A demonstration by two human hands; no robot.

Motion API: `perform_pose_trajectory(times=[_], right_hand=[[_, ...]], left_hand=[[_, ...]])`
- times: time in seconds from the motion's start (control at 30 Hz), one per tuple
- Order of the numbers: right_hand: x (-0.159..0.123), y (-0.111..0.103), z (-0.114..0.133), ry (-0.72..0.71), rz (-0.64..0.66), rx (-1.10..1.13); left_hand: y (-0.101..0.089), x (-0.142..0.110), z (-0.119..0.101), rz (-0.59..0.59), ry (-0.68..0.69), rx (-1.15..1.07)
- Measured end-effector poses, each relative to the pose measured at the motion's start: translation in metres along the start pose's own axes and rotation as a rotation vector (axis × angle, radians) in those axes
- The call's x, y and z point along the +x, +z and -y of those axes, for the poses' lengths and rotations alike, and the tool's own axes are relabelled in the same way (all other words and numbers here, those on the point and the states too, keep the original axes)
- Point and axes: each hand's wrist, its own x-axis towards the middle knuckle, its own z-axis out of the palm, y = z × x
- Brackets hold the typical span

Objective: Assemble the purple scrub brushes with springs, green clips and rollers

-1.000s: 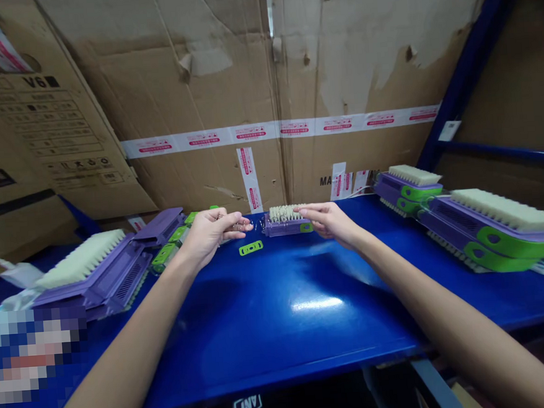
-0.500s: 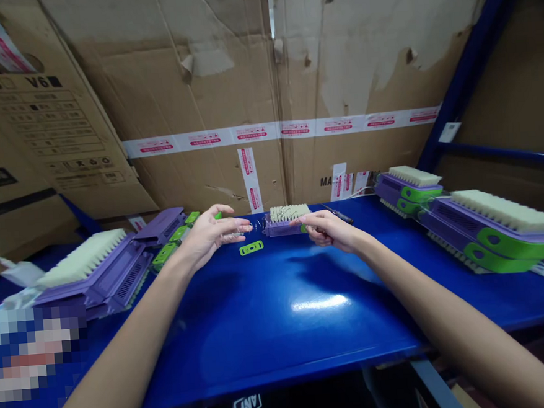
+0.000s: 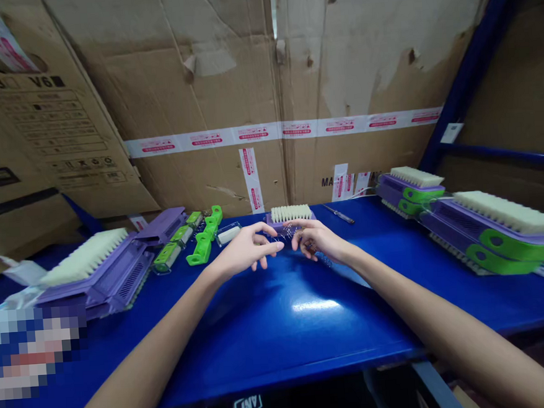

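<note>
My left hand (image 3: 249, 247) is over the blue table, thumb and fingers apart, with no object visible in its grasp. Facing it is my right hand (image 3: 320, 241), its fingers curled around something clear and glinting that I cannot make out. Thin shiny strands show between the two hands. Just behind them sits a purple unit with cream bristles (image 3: 291, 214), its front partly covered by my fingers. A clear case with a white insert (image 3: 229, 234) lies behind my left hand, beside bright green brackets (image 3: 204, 240).
Small green-and-clear boxes (image 3: 167, 257) form a row at left, beside purple bristled units (image 3: 87, 257). More purple-and-green bristled units (image 3: 501, 228) are stacked at right. A screwdriver (image 3: 340, 214) lies at the back. Cardboard (image 3: 218, 96) walls the rear; a blue post (image 3: 467, 66) stands right.
My left hand has moved right, close to my right hand, uncovering the green brackets and clear case. The small flat green plate is out of sight where my left hand now is.
</note>
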Motion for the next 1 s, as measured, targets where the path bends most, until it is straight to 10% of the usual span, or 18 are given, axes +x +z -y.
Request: perform_pose_trajectory(times=[0.7,1.0], right_hand=[[-0.0006,0.0024,-0.0025,-0.188,-0.064,-0.248],[-0.0056,0.0014,0.0038,0.017,0.194,-0.267]], left_hand=[[-0.0050,0.0005,0.0061,0.025,0.148,0.224],[-0.0023,0.0017,0.0105,0.002,0.198,0.233]])
